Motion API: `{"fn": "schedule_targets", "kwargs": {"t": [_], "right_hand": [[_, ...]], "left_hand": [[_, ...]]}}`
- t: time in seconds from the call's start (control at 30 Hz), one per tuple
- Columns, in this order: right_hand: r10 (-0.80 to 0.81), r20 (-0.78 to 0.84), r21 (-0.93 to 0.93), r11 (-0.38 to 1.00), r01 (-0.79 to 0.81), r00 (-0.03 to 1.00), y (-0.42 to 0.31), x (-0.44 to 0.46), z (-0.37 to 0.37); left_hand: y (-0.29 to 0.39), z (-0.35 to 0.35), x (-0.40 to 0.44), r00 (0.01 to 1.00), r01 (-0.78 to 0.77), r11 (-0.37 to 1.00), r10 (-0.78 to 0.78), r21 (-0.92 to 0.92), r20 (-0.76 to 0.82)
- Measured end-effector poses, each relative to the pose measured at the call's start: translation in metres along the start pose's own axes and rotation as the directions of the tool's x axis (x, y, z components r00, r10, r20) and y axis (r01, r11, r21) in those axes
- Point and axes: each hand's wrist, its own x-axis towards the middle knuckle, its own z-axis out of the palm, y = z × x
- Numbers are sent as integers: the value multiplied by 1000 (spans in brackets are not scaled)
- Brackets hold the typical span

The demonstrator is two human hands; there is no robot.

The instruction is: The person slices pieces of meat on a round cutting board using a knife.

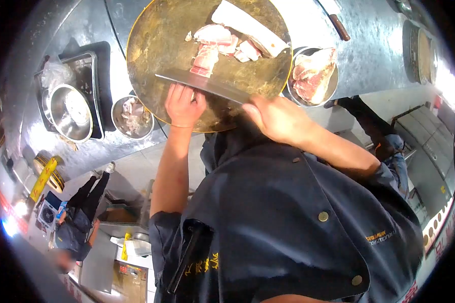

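A large round chopping board [156,55] lies under my hands. My right hand [275,118] is wrapped round the handle of a cleaver [207,86], whose broad blade reaches left across the board. Beside the near side of the blade, my left hand [184,104] has its fingers curled against it; whether they pinch any meat is hidden. Just beyond the blade lies a strip of cut pink meat [205,58]. More pieces [215,35] lie further up, next to a long pale slab with skin [250,28].
Right of the board, a steel bowl [332,91] holds a big meat piece [313,73]. To the left are a bowl of scraps [132,117], a black tray [102,91] and a shiny bowl [71,113]. A knife [339,28] lies upper right. Another person [78,222] stands lower left.
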Motion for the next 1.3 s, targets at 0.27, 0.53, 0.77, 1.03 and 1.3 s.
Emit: {"fn": "schedule_targets", "kwargs": {"t": [0.27,0.53,0.77,1.03,1.3], "right_hand": [[-102,-88,9,995,104,991,-2,90,34],[4,-14,69,998,-4,1000,-9,-2,-3],[-114,-79,-9,993,114,990,-6,89,39],[-54,-70,89,994,60,996,-11,6,5],[-104,-80,64,992,110,991,-9,89,37]], "left_hand": [[7,-4,5,999,36,995,-35,-94,9],[2,-4,-2,1000,15,1000,-15,-11,0],[3,-4,-2,1000,10,998,-12,-55,-25],[2,-4,0,998,-15,1000,15,5,-59],[0,-3,-2,1000,13,997,-13,-72,-4]]}}
